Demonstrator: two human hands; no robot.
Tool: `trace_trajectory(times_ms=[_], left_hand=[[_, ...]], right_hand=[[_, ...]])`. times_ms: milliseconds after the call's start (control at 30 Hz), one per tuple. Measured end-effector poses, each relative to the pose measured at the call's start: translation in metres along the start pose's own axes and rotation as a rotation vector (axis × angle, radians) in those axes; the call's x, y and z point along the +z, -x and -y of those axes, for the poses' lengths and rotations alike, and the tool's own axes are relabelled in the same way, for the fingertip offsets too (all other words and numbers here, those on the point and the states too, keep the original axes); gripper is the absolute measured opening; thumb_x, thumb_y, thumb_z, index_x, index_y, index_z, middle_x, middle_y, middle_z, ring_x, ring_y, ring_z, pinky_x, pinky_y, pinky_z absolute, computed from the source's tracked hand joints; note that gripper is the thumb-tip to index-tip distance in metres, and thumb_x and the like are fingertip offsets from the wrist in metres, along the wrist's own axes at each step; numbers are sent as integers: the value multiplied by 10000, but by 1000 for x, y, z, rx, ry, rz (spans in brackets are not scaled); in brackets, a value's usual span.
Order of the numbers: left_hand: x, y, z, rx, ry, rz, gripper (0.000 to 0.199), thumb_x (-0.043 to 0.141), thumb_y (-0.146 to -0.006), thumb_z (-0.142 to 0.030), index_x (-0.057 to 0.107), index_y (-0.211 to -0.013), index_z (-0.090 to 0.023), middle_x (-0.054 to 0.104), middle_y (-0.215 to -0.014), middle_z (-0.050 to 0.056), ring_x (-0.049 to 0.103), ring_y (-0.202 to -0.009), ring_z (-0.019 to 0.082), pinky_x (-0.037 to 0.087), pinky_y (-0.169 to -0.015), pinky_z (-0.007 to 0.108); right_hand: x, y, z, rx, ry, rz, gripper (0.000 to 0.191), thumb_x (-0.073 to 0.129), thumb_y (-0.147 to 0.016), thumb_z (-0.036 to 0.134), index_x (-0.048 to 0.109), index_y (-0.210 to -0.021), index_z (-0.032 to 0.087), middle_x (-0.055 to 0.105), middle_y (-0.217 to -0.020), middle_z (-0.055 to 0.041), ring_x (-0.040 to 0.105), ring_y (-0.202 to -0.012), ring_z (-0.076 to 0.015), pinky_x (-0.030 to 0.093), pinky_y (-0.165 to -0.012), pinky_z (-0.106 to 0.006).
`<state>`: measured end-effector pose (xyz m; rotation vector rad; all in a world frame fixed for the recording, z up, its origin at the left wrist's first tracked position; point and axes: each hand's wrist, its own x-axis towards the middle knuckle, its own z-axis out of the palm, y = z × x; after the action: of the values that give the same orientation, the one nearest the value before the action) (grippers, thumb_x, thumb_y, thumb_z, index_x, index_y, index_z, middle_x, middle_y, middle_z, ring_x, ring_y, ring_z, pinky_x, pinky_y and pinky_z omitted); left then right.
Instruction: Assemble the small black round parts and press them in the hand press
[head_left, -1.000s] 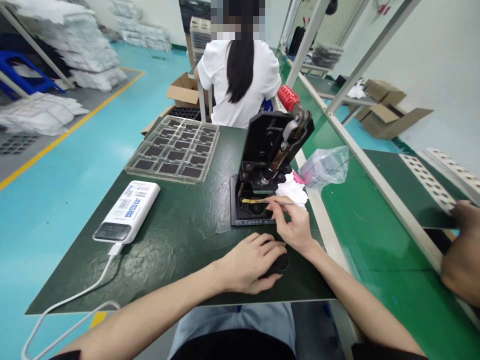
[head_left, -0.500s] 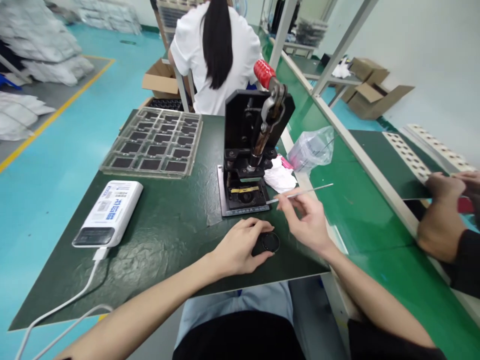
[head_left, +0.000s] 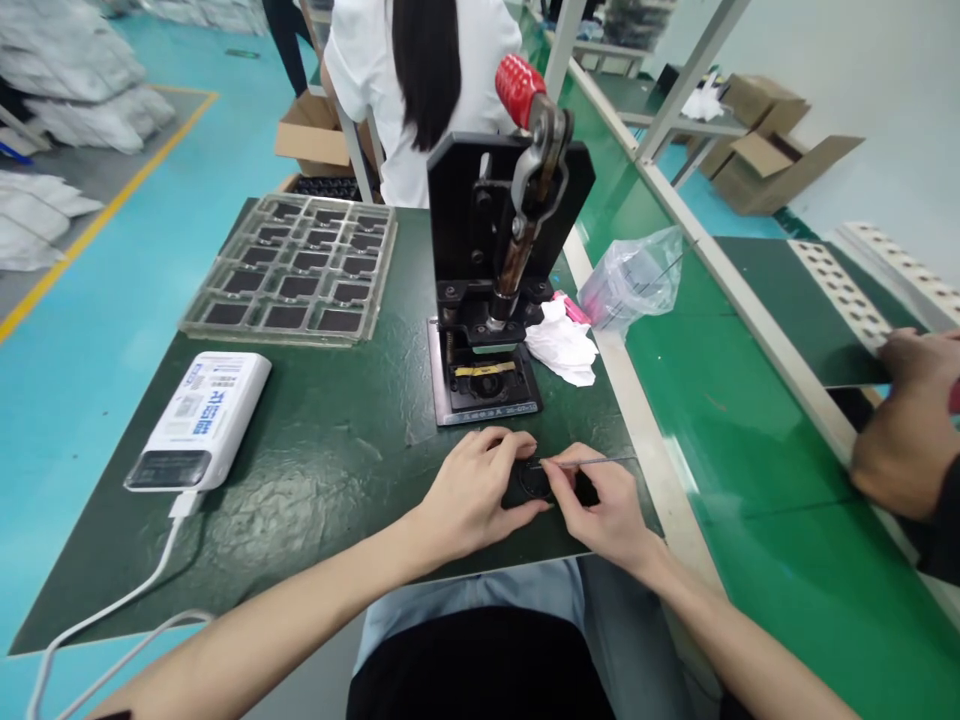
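Okay, the small black part with a round ring on its face is sitting at the near side of the dark green bench, in front of the black metal hand press with a red grip. Left hand is holding it: thumb on the near side, fingers curling over the far side (contact partly hidden). Right hand is pinching a thin grey metal tool between thumb and fingers, tip at the part; can't tell if it's touching. Reading the step as fine tool work on the part, off the press. Press is standing apart from both hands, a narrow yellow strip lying low inside it. Next move is calling for a steady left hold and light tip control.
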<state>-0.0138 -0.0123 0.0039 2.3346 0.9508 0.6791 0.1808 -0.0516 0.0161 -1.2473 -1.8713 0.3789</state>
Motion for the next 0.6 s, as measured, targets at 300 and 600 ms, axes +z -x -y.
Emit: trace_trajectory(times_ms=[300,600], left_hand=[[-3,0,-5,7,24,26,514,817,-832,-333,483,-1198,-200,682,-1185,85,651,-1093,289,552,-931,452],[-1,-1,-6,-9,76,34,521,806,-830,-290,454,-1206,-207,681,-1192,86,639,-1120,298,554,-954,465]], right_hand=[[-1,3,-4,6,-3,49,129,567,-992,138,623,-883,180,628,-721,-17,602,-612,-138,487,-567,-270],[0,1,2,-27,37,84,138,531,-1001,138,612,-900,187,588,-716,-10,573,-605,-136,473,-552,-263]])
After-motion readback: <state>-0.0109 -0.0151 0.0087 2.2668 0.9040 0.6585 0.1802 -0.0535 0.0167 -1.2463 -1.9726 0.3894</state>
